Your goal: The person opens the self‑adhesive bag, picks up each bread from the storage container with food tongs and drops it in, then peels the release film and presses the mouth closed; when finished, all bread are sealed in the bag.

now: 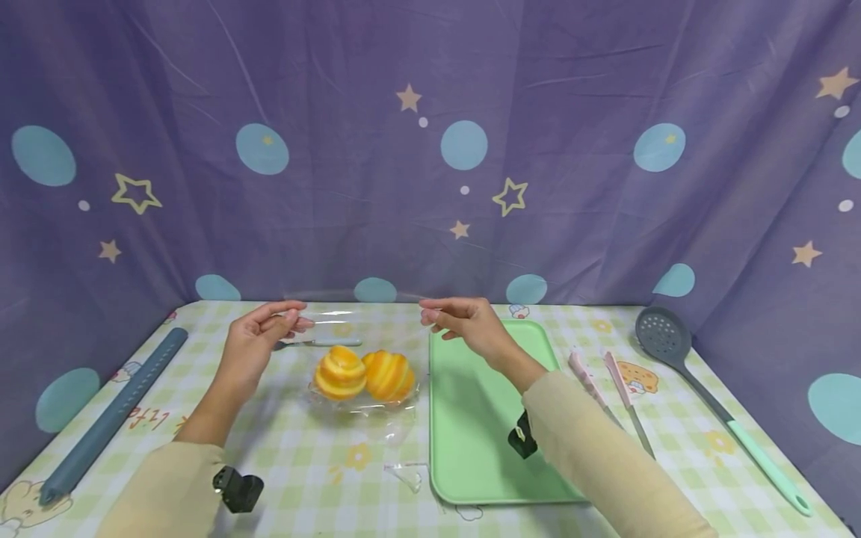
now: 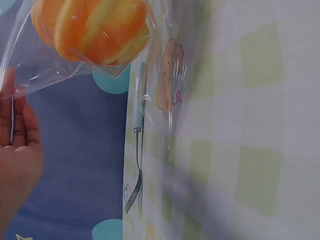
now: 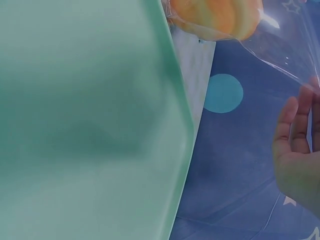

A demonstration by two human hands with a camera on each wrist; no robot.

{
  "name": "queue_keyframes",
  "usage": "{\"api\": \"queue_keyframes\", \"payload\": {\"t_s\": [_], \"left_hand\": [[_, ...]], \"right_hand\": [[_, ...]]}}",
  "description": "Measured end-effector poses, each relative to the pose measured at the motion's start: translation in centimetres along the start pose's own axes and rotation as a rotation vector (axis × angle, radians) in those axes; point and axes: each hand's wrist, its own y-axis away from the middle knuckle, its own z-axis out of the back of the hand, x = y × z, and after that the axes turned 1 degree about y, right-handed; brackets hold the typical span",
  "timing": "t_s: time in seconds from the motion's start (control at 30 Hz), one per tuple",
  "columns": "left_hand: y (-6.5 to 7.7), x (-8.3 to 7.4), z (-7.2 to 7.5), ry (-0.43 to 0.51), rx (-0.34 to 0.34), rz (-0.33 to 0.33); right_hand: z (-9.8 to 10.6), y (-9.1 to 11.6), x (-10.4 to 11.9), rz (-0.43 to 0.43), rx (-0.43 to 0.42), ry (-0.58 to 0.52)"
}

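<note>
A clear plastic bag (image 2: 167, 95) hangs between my two hands, holding two orange-and-yellow bread rolls (image 1: 341, 373) side by side at its lower part. At the bag's upper left corner, my left hand (image 1: 252, 340) pinches the film between thumb and fingers. My right hand (image 1: 471, 326) pinches the upper right corner, so the top edge is stretched across. One of the rolls (image 2: 92, 30) shows through the film in the left wrist view. Beyond the bag, a fork (image 1: 336, 342) with a pale blue handle lies on the table, seen through the film.
A green tray (image 1: 471, 418) lies right of the bag, under my right forearm. Pink-tipped tongs (image 1: 619, 381) and a grey skimmer (image 1: 662, 336) with a mint handle lie farther right. At the left lies a long blue bar with slots (image 1: 114, 415). A patterned curtain (image 1: 430, 261) hangs behind.
</note>
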Motion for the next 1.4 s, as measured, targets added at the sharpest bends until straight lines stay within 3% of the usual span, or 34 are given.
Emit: {"api": "queue_keyframes", "payload": {"t_s": [0.1, 0.13, 0.27, 0.3, 0.33, 0.37, 0.47, 0.5, 0.7, 0.77, 1.03, 1.3, 1.4], "left_hand": [[-0.1, 0.5, 0.1, 0.011, 0.000, -0.009], [-0.7, 2.0, 0.6, 0.087, 0.029, -0.030], [-1.2, 3.4, 1.1, 0.204, 0.071, -0.048], [-1.6, 4.5, 1.6, 0.259, 0.096, -0.058], [-1.8, 4.9, 1.8, 0.265, 0.108, -0.055], [-1.5, 4.2, 1.7, 0.224, 0.094, -0.048], [-2.0, 5.1, 2.2, 0.242, 0.122, -0.054], [-1.9, 4.9, 2.1, 0.234, 0.129, -0.056], [-0.2, 0.4, 0.4, 0.200, 0.154, -0.031], [0.0, -0.3, 0.3, 0.208, 0.168, -0.016], [0.0, -0.3, 0.4, 0.129, 0.172, -0.023], [0.0, -0.3, 0.5, 0.064, 0.204, -0.059], [-0.1, -0.3, 0.5, 0.008, 0.198, -0.044]], "right_hand": [[0.0, 0.1, 0.2, -0.014, 0.012, -0.036], [-0.1, 0.2, 0.4, -0.017, 0.016, -0.043], [-0.2, 0.7, 1.4, -0.026, 0.022, -0.051], [-0.2, 0.8, 1.6, -0.028, 0.022, -0.049], [-0.3, 1.0, 1.8, -0.030, 0.022, -0.048], [-0.2, 1.0, 1.9, -0.033, 0.023, -0.048], [-0.2, 1.1, 2.0, -0.039, 0.031, -0.051], [-0.1, 1.1, 2.0, -0.040, 0.033, -0.053], [0.1, 1.1, 1.8, -0.037, 0.049, -0.083], [0.2, 1.1, 1.7, -0.031, 0.058, -0.088], [0.5, 1.5, 1.9, 0.075, 0.097, 0.013], [0.5, 2.1, 2.5, 0.156, 0.092, 0.135], [0.4, 2.3, 2.7, 0.187, 0.080, 0.171]]}}
